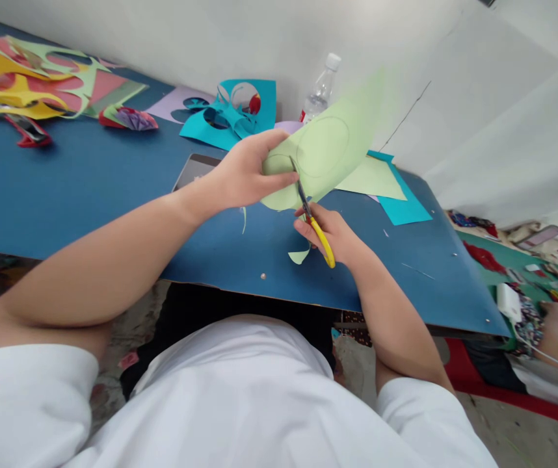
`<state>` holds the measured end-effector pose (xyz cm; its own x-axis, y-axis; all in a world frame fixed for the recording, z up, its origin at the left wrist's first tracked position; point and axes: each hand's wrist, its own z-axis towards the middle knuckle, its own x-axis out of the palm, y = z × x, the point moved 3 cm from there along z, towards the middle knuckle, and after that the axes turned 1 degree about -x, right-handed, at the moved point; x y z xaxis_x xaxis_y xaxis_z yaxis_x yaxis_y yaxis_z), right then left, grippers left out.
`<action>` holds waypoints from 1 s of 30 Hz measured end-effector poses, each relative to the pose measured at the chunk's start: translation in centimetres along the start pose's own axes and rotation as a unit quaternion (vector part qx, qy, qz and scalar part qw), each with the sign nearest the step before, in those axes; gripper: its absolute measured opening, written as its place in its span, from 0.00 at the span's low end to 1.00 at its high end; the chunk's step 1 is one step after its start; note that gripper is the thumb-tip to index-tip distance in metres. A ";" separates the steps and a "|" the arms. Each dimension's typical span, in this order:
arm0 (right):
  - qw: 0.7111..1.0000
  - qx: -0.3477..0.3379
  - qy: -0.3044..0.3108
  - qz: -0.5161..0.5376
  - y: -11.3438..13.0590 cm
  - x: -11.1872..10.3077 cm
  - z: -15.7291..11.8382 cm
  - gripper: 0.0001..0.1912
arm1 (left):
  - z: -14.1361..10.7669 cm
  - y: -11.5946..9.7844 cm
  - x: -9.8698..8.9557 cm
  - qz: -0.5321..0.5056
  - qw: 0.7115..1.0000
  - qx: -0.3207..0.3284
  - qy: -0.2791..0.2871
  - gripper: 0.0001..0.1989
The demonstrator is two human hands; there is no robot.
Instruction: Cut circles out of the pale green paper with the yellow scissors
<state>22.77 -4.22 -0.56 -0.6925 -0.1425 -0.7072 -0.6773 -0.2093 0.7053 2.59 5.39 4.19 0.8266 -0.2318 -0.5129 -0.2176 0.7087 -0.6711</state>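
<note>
A sheet of light green paper (pixel 352 123) with circles drawn on it is raised above the blue table, its far end blurred. My left hand (pixel 250 169) pinches the sheet's near left part, thumb on top and the other fingers mostly hidden. In my right hand (pixel 330 233) is a pair of scissors (pixel 322 242) with yellow handles. Their blades reach up into the paper beside one drawn circle, close to my left thumb. Below the scissors a small green offcut (pixel 299 256) hangs or lies; I cannot tell which.
The blue table (pixel 113 201) bears cut-out coloured paper (pixel 15 84), a red stapler (pixel 28 132), turquoise scraps (pixel 240 117) and a grey flat device (pixel 195 168). A plastic bottle (pixel 318 91) stands by the wall. More sheets (pixel 400 195) lie right. Another person's arm (pixel 557 331) shows far right.
</note>
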 end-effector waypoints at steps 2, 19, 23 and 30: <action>1.000 0.000 0.001 0.001 0.0 0.0 0.0 0.31 | 0.0 0.1 0.0 -0.006 1.000 -0.005 0.005 0.27; 1.000 -0.001 0.000 0.004 0.1 0.0 -0.2 0.31 | -0.2 -0.1 0.1 0.028 0.998 0.052 -0.008 0.21; 1.000 -0.001 -0.001 0.005 0.2 0.0 -0.2 0.31 | -0.3 0.0 0.1 0.038 0.998 0.055 -0.007 0.20; 1.000 0.011 -0.001 0.002 0.3 -0.1 -0.1 0.29 | -0.3 0.0 0.1 0.038 0.998 0.053 -0.010 0.18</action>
<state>22.69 -4.39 -0.32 -0.6950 -0.1420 -0.7048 -0.6803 -0.1876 0.7086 2.56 5.20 3.95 0.8201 -0.1631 -0.5485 -0.2241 0.7904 -0.5701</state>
